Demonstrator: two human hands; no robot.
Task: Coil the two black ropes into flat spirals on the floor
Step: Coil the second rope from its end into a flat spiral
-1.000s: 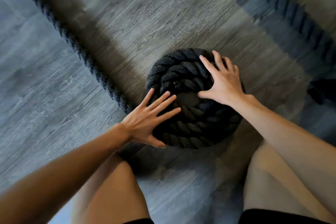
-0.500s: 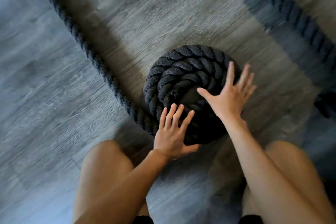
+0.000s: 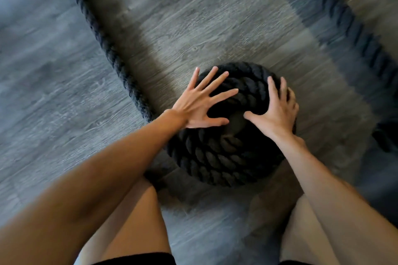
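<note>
Rope fills the middle of the head view: a thick black twisted strand wound into a flat spiral coil (image 3: 224,157) that lies on the grey wood-grain floor (image 3: 53,92), just ahead of the person's knees. The left hand (image 3: 193,107) lies flat on the coil's upper left part, all fingers straight and spread wide, thumb pointing toward the centre. The right hand (image 3: 275,114) rests on the coil's right side, fingers close together and reaching over the outer turns toward the far rim, thumb stretched out toward the centre; neither hand grips anything. From the coil's left edge a loose length (image 3: 103,41) of the same rope runs away across the floor to the top left corner. A second rope (image 3: 344,21) crosses the upper right diagonally, well apart from the coil and blurred. A dark shape (image 3: 385,137) sits at the right edge; I cannot tell what it is. Bare thighs (image 3: 133,221) and the hem of black shorts (image 3: 137,259) show at the bottom.
</note>
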